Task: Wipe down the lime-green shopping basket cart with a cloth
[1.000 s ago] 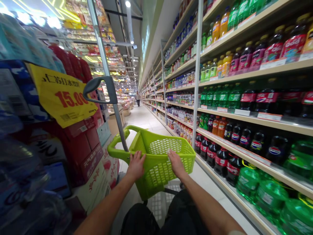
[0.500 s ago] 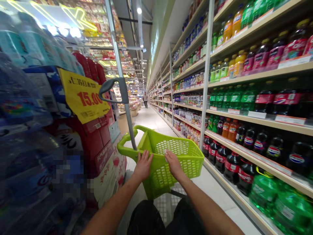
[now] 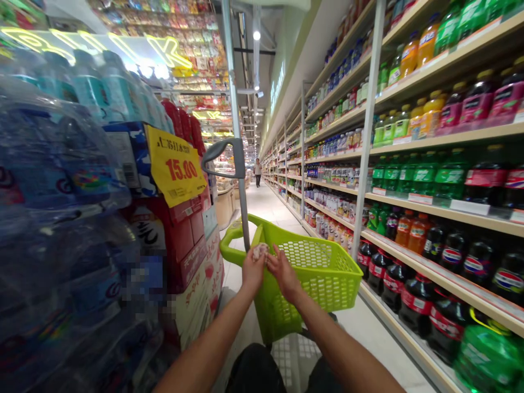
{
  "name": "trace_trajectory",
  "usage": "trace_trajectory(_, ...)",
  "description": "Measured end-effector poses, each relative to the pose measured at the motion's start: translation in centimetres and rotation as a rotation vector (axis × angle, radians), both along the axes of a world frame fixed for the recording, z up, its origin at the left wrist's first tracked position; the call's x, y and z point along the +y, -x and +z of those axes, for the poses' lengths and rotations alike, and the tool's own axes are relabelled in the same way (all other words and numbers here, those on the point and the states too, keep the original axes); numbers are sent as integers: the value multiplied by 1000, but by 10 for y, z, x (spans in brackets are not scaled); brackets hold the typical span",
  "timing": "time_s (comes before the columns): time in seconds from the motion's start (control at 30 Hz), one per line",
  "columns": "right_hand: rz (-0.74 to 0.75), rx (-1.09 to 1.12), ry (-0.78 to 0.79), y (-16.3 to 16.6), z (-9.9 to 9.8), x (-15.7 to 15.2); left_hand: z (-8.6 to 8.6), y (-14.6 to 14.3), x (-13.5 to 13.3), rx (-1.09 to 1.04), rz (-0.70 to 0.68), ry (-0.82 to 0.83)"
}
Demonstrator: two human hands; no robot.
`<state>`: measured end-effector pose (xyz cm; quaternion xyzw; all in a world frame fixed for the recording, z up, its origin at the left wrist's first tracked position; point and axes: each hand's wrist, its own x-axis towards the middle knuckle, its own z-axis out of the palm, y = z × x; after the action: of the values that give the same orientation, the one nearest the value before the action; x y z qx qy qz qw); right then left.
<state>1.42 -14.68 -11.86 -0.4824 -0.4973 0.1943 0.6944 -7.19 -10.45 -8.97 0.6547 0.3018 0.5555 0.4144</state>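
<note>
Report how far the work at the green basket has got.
Done: the green basket stands in the aisle; nothing shows inside it. In hand: the left hand pinches a small pale wad over the near rim, the right hand touching it. Left: the wad is not in the basket yet.

"15.00" on yellow price sign (image 3: 177, 172); Pepsi logos on dark bottles (image 3: 477, 266)

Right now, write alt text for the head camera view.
The left hand holds a small pale wad beside the right hand, over the near rim of a lime green shopping basket in a supermarket aisle. Soft drink shelves line the right; wrapped water bottles and a yellow price sign stand left.
</note>
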Motion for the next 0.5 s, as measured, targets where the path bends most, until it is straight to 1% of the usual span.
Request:
trace_trajectory(0.03, -103, -87, 47, -11, -3, -4, 12, 8, 8, -26, 83, -54)
trace_trajectory(0.07, -230, -195, 114, -23, -7, -8, 28, 16, 17, -51, 160, -129)
trace_trajectory(0.1, -349, -315, 202, -36, -13, -12, 48, 22, 26, -61, 260, -271)
trace_trajectory(0.13, -435, -443, 297, -47, -19, -15, 71, 27, 35, -67, 357, -455)
trace_trajectory(0.17, -483, -564, 391, -57, -25, -18, 94, 29, 44, -59, 422, -613)
trace_trajectory(0.2, -500, -666, 476, -64, -31, -20, 117, 29, 53, -15, 443, -757)
trace_trajectory(0.23, -496, -746, 543, -69, -34, -22, 136, 28, 61, 68, 419, -895)
trace_trajectory(0.27, -488, -805, 593, -71, -37, -23, 149, 26, 68, 188, 358, -1032)
trace_trajectory(0.3, -481, -844, 626, -71, -37, -24, 155, 25, 74, 291, 300, -1127)
trace_trajectory(0.33, -474, -868, 649, -70, -37, -26, 153, 25, 79, 394, 247, -1200)
trace_trajectory(0.37, -464, -883, 665, -68, -36, -28, 143, 26, 82, 494, 206, -1254)
trace_trajectory(0.4, -453, -896, 670, -66, -35, -29, 127, 30, 83, 591, 167, -1299)
trace_trajectory(0.43, -449, -902, 671, -64, -34, -31, 107, 35, 84, 699, 136, -1346)
trace_trajectory(0.47, -449, -905, 672, -62, -34, -33, 87, 41, 83, 819, 67, -1402)
trace_trajectory(0.5, -450, -907, 675, -61, -34, -34, 69, 48, 82, 916, -30, -1465)
